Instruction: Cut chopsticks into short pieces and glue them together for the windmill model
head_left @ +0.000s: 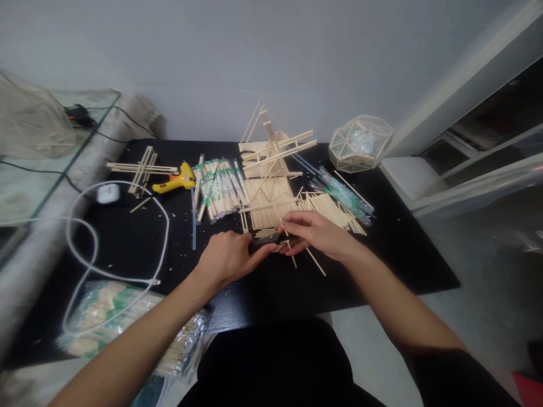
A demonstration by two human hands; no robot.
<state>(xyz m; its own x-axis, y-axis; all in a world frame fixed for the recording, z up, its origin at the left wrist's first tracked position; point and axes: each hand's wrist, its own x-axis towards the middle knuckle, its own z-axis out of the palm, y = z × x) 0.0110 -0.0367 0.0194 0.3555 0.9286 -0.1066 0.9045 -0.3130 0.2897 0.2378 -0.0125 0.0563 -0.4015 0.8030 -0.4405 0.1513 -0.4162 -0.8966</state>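
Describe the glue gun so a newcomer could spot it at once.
Find the black table, then the wooden stick structure towards its back. Left of that, between crossed sticks and green-marked wrapped chopsticks, lies the glue gun. Its bright yellow sets it apart from the pale wood.

Matt, pale wooden sticks (326, 209); smooth yellow plastic glue gun (173, 182); glossy clear plastic packet (116, 305); black surface (235, 305) with wood-grain sheen; smooth white cable (168, 217).
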